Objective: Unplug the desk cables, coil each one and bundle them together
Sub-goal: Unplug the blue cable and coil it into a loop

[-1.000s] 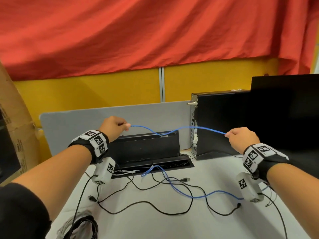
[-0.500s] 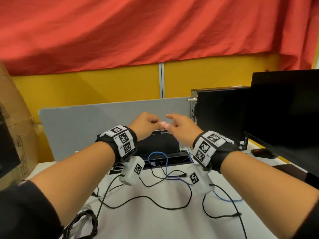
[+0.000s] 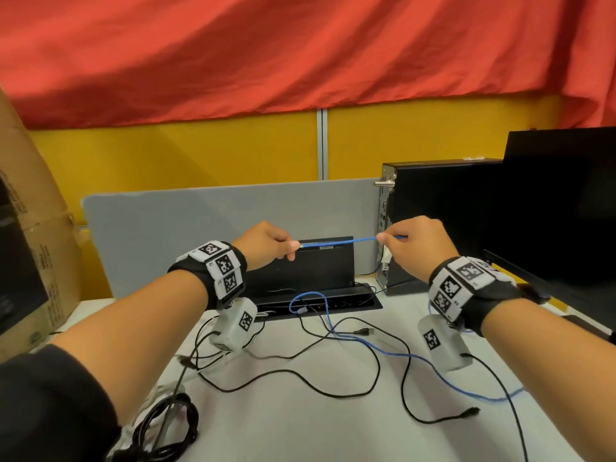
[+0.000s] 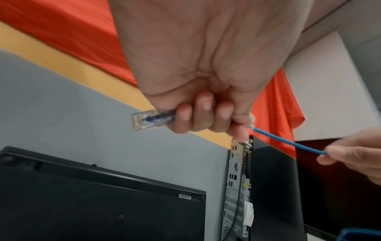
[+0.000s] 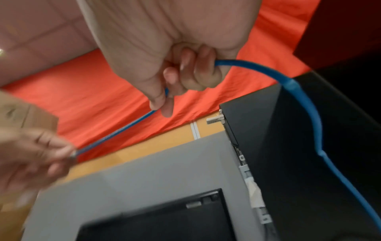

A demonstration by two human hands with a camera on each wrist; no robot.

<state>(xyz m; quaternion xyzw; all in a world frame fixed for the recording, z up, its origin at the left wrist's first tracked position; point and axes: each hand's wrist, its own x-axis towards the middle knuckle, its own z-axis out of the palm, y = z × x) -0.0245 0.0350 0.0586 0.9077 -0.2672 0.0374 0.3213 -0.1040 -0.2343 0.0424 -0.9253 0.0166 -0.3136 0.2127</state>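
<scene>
Left hand point(image 3: 266, 243) fists the blue Ethernet cable point(image 3: 336, 242) near its clear plug point(image 4: 147, 121); right hand point(image 3: 418, 243) grips it further along, span taut above the desk point(image 3: 333, 428). Slack trails down right among loose black cables point(image 3: 393, 361). Computer tower point(image 3: 433, 221) stands far right, coiled black bundle point(image 3: 166, 428) near left.

Air between raised hands crossed by taut thin blue network cable point(image 3: 336, 242). Behind: grey felt divider panel point(image 3: 200, 221), upright black flap of cable box point(image 3: 310, 265) closing off far side. Right: black tower computer case point(image 3: 440, 208), black flat monitor point(image 3: 563, 201) wall off that flank. Left: tall brown cardboard box point(image 3: 30, 228). White surface point(image 3: 316, 428) below strewn with loose thin black cables point(image 3: 350, 393); black coiled cable bundle point(image 3: 163, 431) at near-left edge. Bare patch near front centre.
</scene>
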